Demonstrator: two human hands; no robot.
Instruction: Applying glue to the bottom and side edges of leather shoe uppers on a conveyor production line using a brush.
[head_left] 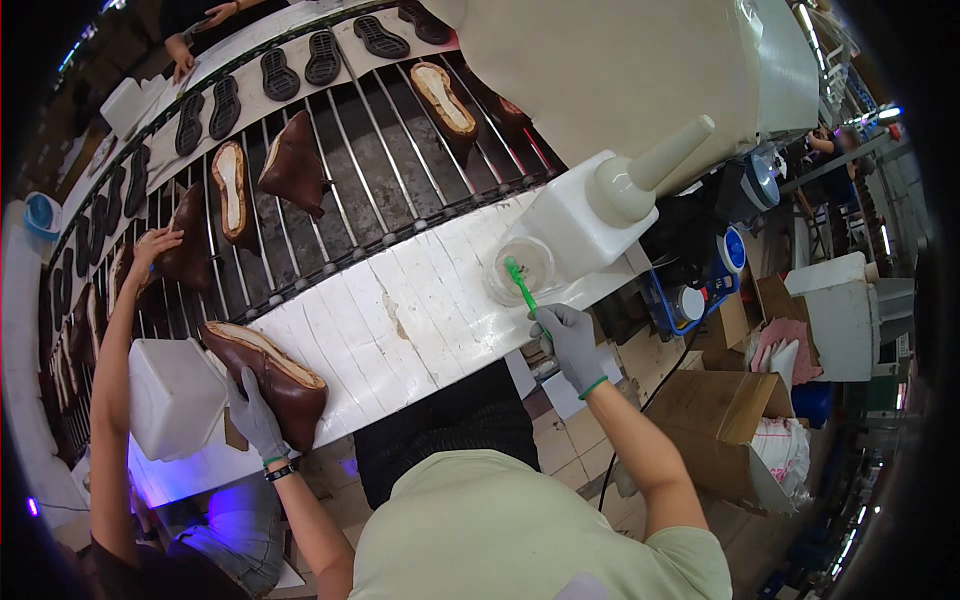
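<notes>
My left hand [258, 418], in a grey glove, grips a brown leather shoe upper [300, 395] on a lasted form, its pale underside facing up at the white table's near edge. In my gloved right hand [572, 347] is a green-handled brush [523, 285]. The brush head dips into a clear round cup [537, 258] on the table. Right behind that cup stands a white squeeze-type container [590, 215] with a long pale spout. My fingers close around the brush handle, and those of the left hand wrap the shoe's side.
Beyond the white table [400, 320] runs a rod conveyor [350, 150] carrying brown shoe uppers and black soles [280, 75]. A co-worker's hand [155, 250] touches another upper at left, beside a white plastic container [178, 385]. Cardboard boxes [710, 425] stand at right.
</notes>
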